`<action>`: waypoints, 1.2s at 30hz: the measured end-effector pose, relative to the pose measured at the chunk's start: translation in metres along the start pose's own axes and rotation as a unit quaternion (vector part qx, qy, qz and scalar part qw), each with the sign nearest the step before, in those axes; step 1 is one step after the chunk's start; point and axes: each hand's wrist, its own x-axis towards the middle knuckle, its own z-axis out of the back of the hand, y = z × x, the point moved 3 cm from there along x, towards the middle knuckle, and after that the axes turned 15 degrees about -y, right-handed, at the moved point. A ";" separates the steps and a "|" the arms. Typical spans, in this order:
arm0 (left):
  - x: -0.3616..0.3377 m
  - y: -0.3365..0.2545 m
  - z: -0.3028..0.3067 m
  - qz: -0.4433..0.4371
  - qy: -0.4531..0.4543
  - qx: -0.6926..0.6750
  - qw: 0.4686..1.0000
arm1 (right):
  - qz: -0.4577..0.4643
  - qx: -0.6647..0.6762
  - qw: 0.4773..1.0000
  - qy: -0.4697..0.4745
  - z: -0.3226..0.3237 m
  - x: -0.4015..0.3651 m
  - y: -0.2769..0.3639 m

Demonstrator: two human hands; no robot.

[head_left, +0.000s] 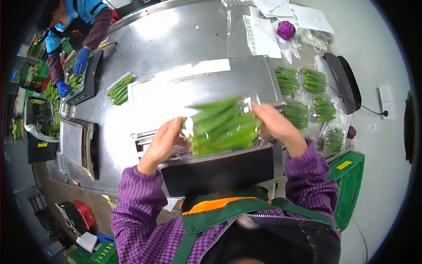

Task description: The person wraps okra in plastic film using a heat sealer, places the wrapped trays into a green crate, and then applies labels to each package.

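Observation:
A clear-wrapped pack of green okra-like pods [224, 127] is held level above a metal wrapping machine [246, 77], blurred a little by motion. My left hand [163, 143] grips its left end, with the thumb and fingers at the edge. On the right end, my right hand [277, 125] holds the other edge, its fingers partly hidden behind the pack. The machine's dark front panel [220, 169] lies just below the pack, nearest my body.
Several wrapped packs [314, 80] lie right of the machine. Another pack [120, 90] is to its left. A co-worker's blue-gloved hands [81, 61] handle pods at a scale, upper left. A second scale [77, 143], a purple cabbage [286, 30] and a green crate [349, 185] are around.

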 end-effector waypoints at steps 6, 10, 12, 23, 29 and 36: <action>-0.091 0.093 -0.008 0.175 0.025 -0.041 0.983 | -0.111 -0.003 0.990 0.089 -0.021 -0.098 -0.060; -0.077 0.116 -0.012 0.184 0.004 -0.049 0.982 | -0.118 0.012 0.990 0.075 -0.030 -0.086 -0.097; -0.093 0.121 -0.011 0.214 0.000 -0.012 0.977 | -0.143 0.005 0.987 0.070 -0.037 -0.099 -0.109; -0.150 0.180 0.015 -0.013 -0.340 0.096 0.935 | 0.226 -0.071 0.889 -0.391 -0.024 -0.132 -0.146; -0.196 0.199 0.027 0.120 -0.334 0.046 0.934 | 0.058 -0.081 0.956 -0.278 -0.003 -0.186 -0.181; -0.175 0.271 -0.058 -0.208 -0.151 0.130 0.958 | -0.135 0.248 0.956 0.075 -0.097 -0.175 -0.276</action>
